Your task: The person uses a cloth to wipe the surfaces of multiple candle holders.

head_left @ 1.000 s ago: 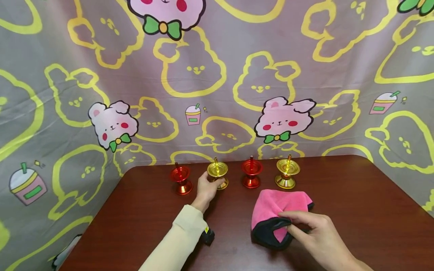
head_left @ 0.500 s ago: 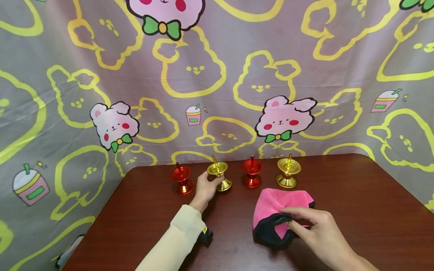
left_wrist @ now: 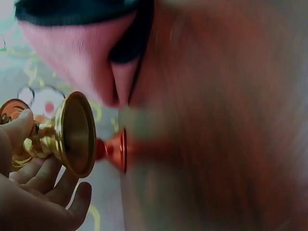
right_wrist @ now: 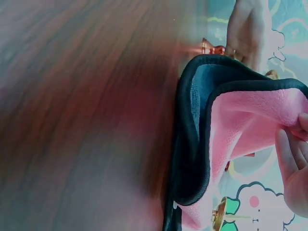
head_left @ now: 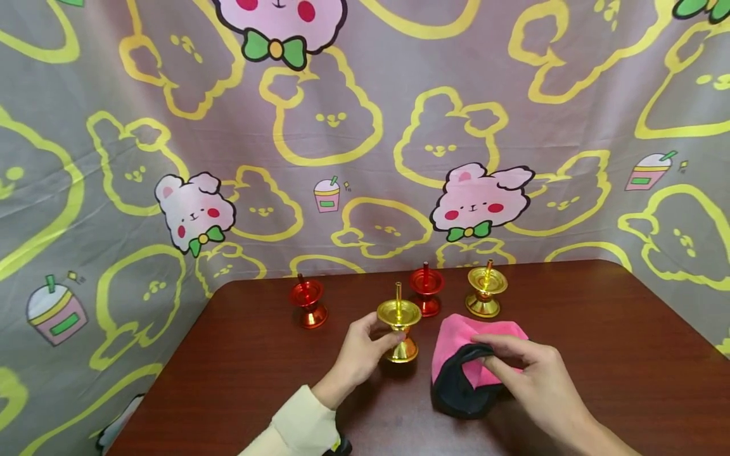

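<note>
Two hands (head_left: pixel 356 354) (head_left: pixel 538 377) hold a gold candlestick (head_left: pixel 401 320) and pink-black cloth (head_left: pixel 456 348).

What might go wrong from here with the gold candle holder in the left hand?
Slip: the left hand grips the shiny gold candle holder around its middle, off the table, so it may drop.
Bump: a red candle holder stands just behind it in the head view and might get knocked if the hand drifts that way.
Snag: the gold one's upright spike could catch the loose pink cloth that the right hand pinches nearby.
</note>
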{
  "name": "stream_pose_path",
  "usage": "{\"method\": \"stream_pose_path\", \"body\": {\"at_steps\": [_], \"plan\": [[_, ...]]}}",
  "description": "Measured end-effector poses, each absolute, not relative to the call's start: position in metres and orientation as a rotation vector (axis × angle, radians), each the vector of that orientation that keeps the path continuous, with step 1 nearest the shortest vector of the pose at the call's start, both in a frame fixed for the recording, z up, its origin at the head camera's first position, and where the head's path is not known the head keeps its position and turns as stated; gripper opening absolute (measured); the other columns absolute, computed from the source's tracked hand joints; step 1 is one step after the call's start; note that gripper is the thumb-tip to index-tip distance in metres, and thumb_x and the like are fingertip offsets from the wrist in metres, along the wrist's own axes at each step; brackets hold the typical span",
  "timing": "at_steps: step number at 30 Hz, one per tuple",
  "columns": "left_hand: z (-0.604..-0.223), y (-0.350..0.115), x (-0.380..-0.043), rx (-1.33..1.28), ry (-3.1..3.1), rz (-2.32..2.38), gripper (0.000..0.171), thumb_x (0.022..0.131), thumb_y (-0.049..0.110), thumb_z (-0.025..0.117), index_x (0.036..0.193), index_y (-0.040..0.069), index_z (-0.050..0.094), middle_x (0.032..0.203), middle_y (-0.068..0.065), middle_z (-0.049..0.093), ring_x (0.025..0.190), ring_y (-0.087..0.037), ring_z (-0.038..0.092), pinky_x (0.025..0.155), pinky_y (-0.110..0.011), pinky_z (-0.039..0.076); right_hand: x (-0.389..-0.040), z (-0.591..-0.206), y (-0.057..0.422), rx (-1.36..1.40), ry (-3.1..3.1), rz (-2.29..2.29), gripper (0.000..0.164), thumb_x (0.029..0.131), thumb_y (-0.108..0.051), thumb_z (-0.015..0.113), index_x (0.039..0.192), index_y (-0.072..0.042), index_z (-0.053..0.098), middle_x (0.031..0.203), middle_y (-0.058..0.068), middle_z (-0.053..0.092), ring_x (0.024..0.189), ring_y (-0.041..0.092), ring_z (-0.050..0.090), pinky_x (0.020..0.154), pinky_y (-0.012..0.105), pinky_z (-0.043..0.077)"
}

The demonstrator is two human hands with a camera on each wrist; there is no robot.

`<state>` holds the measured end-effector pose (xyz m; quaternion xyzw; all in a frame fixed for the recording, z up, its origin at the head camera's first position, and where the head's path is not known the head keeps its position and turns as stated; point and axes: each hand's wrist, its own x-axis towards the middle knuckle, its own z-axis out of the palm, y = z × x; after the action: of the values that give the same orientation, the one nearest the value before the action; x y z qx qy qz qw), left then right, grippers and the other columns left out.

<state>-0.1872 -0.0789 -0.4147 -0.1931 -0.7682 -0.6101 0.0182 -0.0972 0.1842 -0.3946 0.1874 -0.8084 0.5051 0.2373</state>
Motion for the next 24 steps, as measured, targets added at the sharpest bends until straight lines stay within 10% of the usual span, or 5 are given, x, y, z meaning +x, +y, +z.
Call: {"method": "stream_pose_path", "body": {"at_steps": [24], "plan": [[-0.414,-0.068,-0.13,-1.022,-2.263,-2.247,0.03,0.099,0.013,0.064,0.12,-0.009,0.065,0.112,-0.021,0.069,0.096,-0.008,0.065,0.085,-0.026,0.054,-0.092,-0.389,0.168,0.729,-2.152,1.578,0.052,0.086,0.004,0.075,0.134,-0.01,0.063,0.122,0.003,0.071,0.109,0.012,0.067,0.082,0.027,0.056]]}}
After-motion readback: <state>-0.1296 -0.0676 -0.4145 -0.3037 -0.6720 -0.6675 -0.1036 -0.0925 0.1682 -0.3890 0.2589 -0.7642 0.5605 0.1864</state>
